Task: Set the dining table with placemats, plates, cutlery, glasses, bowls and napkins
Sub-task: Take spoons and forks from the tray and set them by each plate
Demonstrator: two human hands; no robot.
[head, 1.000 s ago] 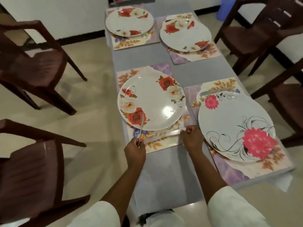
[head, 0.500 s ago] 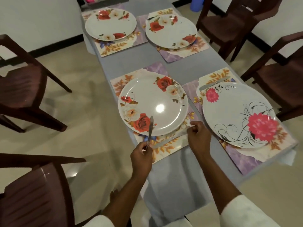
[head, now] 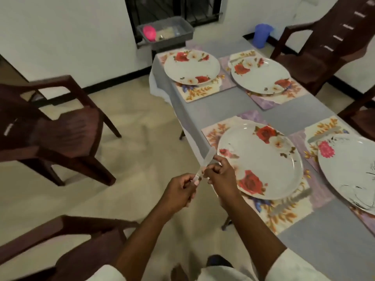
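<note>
Three white plates (head: 261, 159) are showing red and cream roses, a fourth plate (head: 351, 173) a pink flower with black swirls. Floral placemats (head: 284, 211) in lilac, cream and orange are lying on a grey tablecloth (head: 316, 246). Dark brown chairs (head: 60, 134) are standing around.

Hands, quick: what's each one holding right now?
Left hand: closed, pinching the handle end of the table knife.
Right hand: closed, fingers pinching the same knife further up.

pink-flower plate (head: 349, 171) cut by right edge, knife (head: 205, 163) blurred, tray (head: 165, 34) contents unclear
</note>
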